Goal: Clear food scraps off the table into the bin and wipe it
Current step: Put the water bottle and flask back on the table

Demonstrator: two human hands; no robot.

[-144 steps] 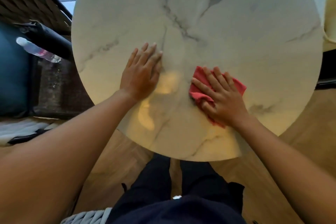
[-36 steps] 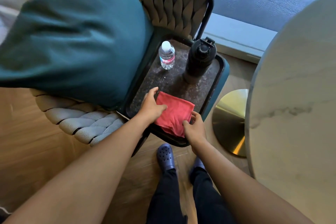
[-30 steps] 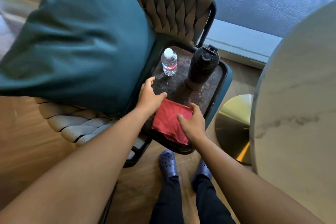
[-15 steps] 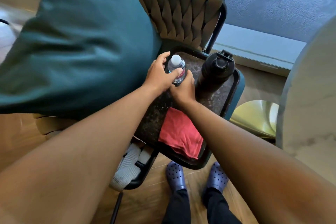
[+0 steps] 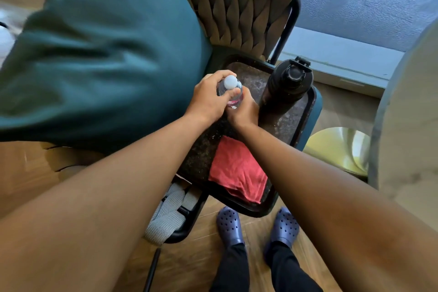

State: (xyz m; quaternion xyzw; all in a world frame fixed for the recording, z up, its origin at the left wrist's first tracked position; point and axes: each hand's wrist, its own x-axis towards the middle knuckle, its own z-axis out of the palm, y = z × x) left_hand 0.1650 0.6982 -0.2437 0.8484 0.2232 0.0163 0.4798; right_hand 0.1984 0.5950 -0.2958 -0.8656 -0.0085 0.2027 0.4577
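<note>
A small clear water bottle (image 5: 231, 87) with a white cap stands on a dark speckled tray (image 5: 286, 125) on a chair seat. My left hand (image 5: 208, 97) grips the bottle from the left, fingers curled round its top. My right hand (image 5: 244, 111) holds it from the right and below. The red cloth (image 5: 237, 168) lies loose on the tray's near end, under my right forearm. The round marble table (image 5: 407, 125) shows at the right edge.
A tall black flask (image 5: 289, 83) stands on the tray right of the bottle. A big teal cushion (image 5: 102, 54) fills the left. A woven chair back (image 5: 241, 7) rises behind. The table's gold base (image 5: 339, 147) sits on the wood floor; my blue clogs (image 5: 230, 225) are below.
Wiping the table ended; the cloth was laid on the tray and released. Both hands then moved up to the water bottle and now hold it, raised slightly.
</note>
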